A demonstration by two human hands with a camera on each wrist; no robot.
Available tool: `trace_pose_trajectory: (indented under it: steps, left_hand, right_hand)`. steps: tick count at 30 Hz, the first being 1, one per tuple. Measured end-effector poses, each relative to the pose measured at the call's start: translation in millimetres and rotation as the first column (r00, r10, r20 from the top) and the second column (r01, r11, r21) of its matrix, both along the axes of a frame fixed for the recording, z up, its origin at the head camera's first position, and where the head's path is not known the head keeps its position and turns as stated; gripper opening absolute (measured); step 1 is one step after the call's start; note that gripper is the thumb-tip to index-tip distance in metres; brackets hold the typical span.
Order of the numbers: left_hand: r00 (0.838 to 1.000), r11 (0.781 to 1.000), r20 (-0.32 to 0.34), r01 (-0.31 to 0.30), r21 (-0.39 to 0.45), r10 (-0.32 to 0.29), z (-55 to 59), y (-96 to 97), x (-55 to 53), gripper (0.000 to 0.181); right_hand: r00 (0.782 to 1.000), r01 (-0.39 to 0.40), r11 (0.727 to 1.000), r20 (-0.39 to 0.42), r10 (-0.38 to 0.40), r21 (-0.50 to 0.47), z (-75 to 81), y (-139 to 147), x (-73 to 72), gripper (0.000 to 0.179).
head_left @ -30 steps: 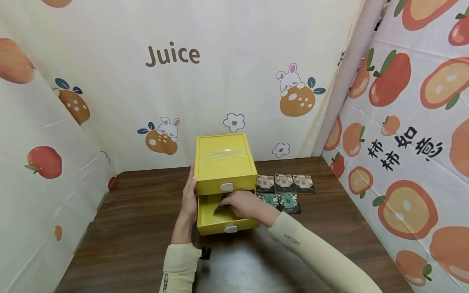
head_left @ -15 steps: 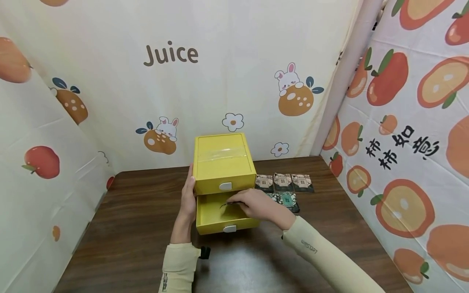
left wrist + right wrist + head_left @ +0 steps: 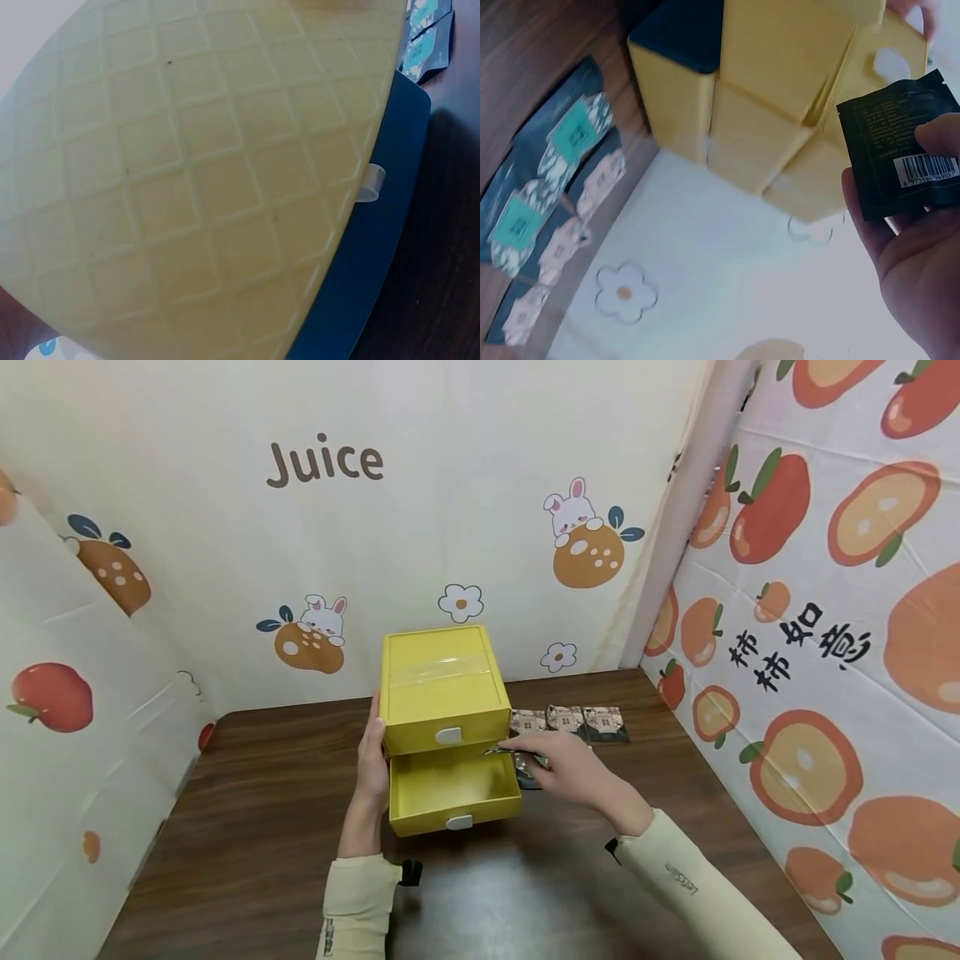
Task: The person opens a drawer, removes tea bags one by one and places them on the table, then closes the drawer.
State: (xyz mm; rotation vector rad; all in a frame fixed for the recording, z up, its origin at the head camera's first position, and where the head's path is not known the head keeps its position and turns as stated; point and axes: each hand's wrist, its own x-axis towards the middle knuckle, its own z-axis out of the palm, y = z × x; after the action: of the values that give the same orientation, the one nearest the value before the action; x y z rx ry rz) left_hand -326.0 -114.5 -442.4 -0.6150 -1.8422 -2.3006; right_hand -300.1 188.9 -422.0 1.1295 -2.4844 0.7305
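Note:
A two-drawer yellow box [image 3: 445, 681] stands on the table, its lower drawer [image 3: 427, 817] pulled out. My left hand [image 3: 371, 760] lies along the box's left side, thumb near the front corner. Above the drawer's right edge, my right hand [image 3: 576, 768] pinches a small dark sachet [image 3: 889, 150] between thumb and fingers. Its printed back with a barcode faces the right wrist camera. In the left wrist view the box's grid-patterned side [image 3: 210, 165] fills most of the picture, and the left hand is mostly out of sight there.
Right of the box lie a back row of three pink-labelled sachets [image 3: 606, 723] and a front row of two green-labelled sachets [image 3: 574, 139], partly hidden by the right hand in the head view. A fruit-printed curtain [image 3: 420, 527] hangs behind the wooden table [image 3: 277, 810].
My right hand has lifted the sachet from inside the lower drawer and moved right to the drawer's edge. The left hand stays on the box; the head view has shifted slightly.

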Motion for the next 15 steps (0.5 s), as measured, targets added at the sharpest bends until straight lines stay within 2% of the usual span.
trace_pose_trajectory:
  steps: [4, 7, 10, 15]
  left_hand:
    - [1.0, 1.0, -0.01, 0.008, 0.002, -0.008, -1.0, -0.4, -0.8, 0.053]
    - [1.0, 1.0, -0.018, 0.011, 0.004, -0.011, -1.7, -0.4, -1.8, 0.053]
    - [1.0, 1.0, -0.024, 0.015, 0.002, -0.015, -2.0, -0.9, -2.5, 0.053]
    - [1.0, 1.0, -0.008, 0.003, -0.003, -0.003, -2.4, -1.3, -2.0, 0.052]
  right_hand:
    - [0.994, 0.11, 0.994, -0.021, -0.11, -0.007, -4.9, 24.0, 0.3, 0.043]
    - [0.973, 0.229, 0.973, -0.026, -0.229, -0.004, -14.5, 44.5, -1.9, 0.043]
    - [0.934, 0.356, 0.935, -0.032, -0.355, 0.012, -28.4, 63.1, -6.3, 0.04]
    - [0.843, 0.537, 0.841, -0.032, -0.536, 0.063, -59.2, 92.2, -13.5, 0.039]
